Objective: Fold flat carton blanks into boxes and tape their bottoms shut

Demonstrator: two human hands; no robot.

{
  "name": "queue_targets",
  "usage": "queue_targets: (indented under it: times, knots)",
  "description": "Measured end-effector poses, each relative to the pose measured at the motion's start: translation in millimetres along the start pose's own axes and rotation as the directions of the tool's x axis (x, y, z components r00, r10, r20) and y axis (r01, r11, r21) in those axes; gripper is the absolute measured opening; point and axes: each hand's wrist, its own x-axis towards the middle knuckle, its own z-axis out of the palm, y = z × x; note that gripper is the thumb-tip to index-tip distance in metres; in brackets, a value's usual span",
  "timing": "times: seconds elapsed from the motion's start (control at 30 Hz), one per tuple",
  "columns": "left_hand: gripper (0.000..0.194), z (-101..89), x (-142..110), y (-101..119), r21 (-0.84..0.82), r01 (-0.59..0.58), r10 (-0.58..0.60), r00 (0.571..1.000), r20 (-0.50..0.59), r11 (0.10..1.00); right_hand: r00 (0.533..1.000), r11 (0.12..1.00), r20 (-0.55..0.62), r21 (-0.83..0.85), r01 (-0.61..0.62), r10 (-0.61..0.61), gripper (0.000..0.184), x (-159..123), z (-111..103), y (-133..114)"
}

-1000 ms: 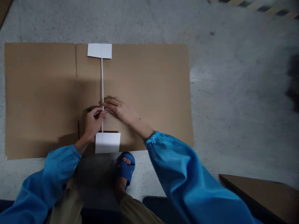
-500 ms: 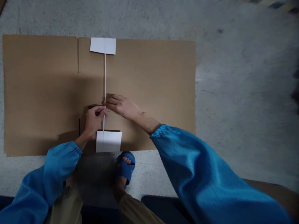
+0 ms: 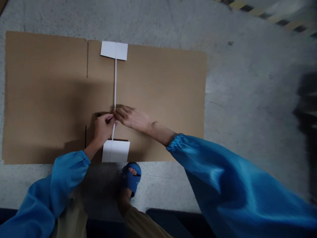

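Observation:
A narrow white strap [image 3: 115, 82] runs across a stack of flat brown cardboard [image 3: 163, 82]. At the far edge it passes over one white card [image 3: 121, 51], and at the near edge over another white card [image 3: 121, 152]. My left hand [image 3: 102, 129] pinches the strap between thumb and fingertips, a little beyond the near card. Right beside it, my right hand [image 3: 131, 117] comes in from the right with its fingers closed on the strap. The fingertips of both hands meet there, and they hide the short stretch of strap between them.
Grey concrete floor [image 3: 237, 99] surrounds the cardboard. Slots are cut into the sheet left of the strap, and dark print shows beside my left hand. A foot in a blue slipper [image 3: 133, 178] stands at the near edge. Yellow-black striped tape [image 3: 264, 15] crosses the upper right.
The view has shifted slightly, bringing more striped tape into sight. Both hands stay at the strap, my right fingers now closer to my left. The strap's near part slants more.

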Motion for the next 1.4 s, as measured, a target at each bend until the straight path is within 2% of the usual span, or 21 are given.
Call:
queue_targets:
  times: [0.23,0.37,0.57,0.7,0.87,0.97,1.2,1.3,1.4]
  knots:
    - [0.014,-0.5,2.7,-1.6,-0.068,0.066,-0.065,0.998,0.02,0.996,0.994,0.994,0.048,0.036,0.101,-0.102,0.04,5.6,-1.4,12.2]
    - [0.016,-2.4,2.7,-0.7,-0.041,0.049,-0.048,0.999,0.024,0.998,0.985,0.99,0.103,0.041,0.134,-0.137,0.038,10.0,-4.2,16.2]
    - [0.019,-2.4,2.4,0.9,0.099,0.007,-0.007,1.0,0.004,0.995,0.971,0.994,0.218,0.07,0.089,-0.102,0.032,18.4,-6.9,17.3]
    - [0.019,-0.6,1.0,0.7,0.172,-0.03,0.031,0.999,-0.007,0.985,0.957,0.995,0.289,0.1,0.003,-0.031,0.027,21.2,-5.8,15.8]
    - [0.02,0.9,0.3,-1.9,0.207,-0.079,0.088,0.996,-0.034,0.975,0.975,0.977,0.215,0.188,-0.101,0.06,0.027,18.8,1.2,10.7]
    - [0.02,0.5,1.5,-5.3,0.178,-0.057,0.061,0.998,-0.016,0.982,0.978,0.963,0.187,0.231,-0.139,0.096,0.03,16.8,5.0,11.6]
    - [0.012,-2.1,5.0,-15.1,0.063,-0.044,0.046,0.999,-0.029,0.997,0.999,0.921,0.018,0.386,-0.046,0.043,0.04,13.4,15.5,27.3]
    - [0.011,-2.9,6.4,-15.3,0.024,-0.017,0.018,1.0,-0.007,1.0,1.0,0.922,-0.024,0.388,-0.006,0.017,0.049,13.8,22.5,30.6]
    - [0.011,-3.3,7.0,-14.2,-0.017,0.006,-0.006,1.0,0.009,1.0,0.999,0.941,-0.045,0.338,0.016,-0.001,0.049,13.3,27.8,28.8]
